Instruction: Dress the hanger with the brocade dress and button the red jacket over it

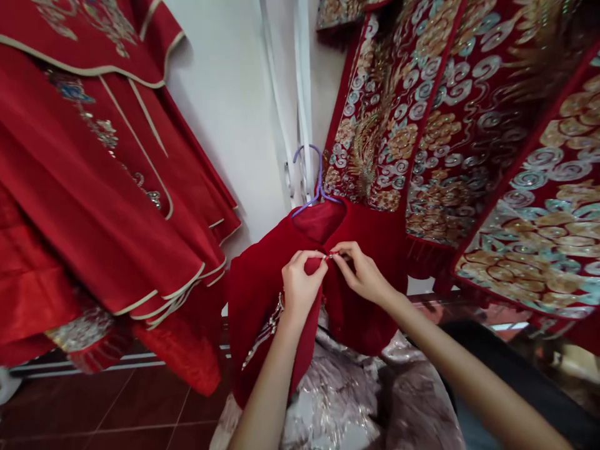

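A dark red velvet garment [262, 294] hangs on a purple hanger [315, 181] in front of the white wall. My left hand [301, 284] and my right hand [359, 272] meet at its neckline, just below the collar. Both pinch the two front edges together around a small pale fastening [329, 255]. Fingers of both hands are curled closed on the fabric. Silver embroidery [267, 325] runs down the garment's left side.
Plain red robes with cream piping [107, 187] hang at the left. Heavily embroidered red and gold panels [450, 125] hang at the right. A pinkish sequined fabric [337, 400] lies below the garment. The floor is dark red tile [94, 406].
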`<action>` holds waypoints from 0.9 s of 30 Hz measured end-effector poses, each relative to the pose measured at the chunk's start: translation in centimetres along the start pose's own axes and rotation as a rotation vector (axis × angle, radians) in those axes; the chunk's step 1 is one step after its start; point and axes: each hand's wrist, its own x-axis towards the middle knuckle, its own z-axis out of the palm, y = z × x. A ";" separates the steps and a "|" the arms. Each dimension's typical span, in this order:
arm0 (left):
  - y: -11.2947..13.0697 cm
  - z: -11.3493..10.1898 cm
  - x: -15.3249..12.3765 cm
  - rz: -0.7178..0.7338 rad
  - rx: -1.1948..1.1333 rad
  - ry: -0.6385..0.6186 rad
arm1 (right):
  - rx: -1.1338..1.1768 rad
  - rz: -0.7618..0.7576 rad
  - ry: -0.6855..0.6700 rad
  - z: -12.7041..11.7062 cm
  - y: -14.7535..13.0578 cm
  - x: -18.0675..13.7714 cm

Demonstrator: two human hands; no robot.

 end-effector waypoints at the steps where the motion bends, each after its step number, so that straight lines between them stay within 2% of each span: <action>1: 0.1 0.2 -0.1 -0.003 0.006 0.011 | 0.024 0.008 0.028 0.2 0.2 -0.1; 4: 0.8 0.8 0.0 -0.001 0.059 0.030 | 0.054 0.020 0.044 0.3 0.5 -0.1; 12: 2.6 2.6 -0.8 -0.108 0.162 0.169 | 0.104 0.017 -0.114 -1.4 1.4 0.9; 17: 3.6 2.9 -1.3 -0.183 0.240 0.269 | 0.167 -0.010 -0.189 -2.1 0.4 2.2; 21: 4.1 2.9 -1.9 -0.206 0.278 0.270 | 0.200 0.003 -0.231 -2.3 -0.5 2.5; 27: 3.4 3.2 -3.0 -0.189 0.146 0.253 | 0.237 0.041 -0.243 -2.4 0.0 1.8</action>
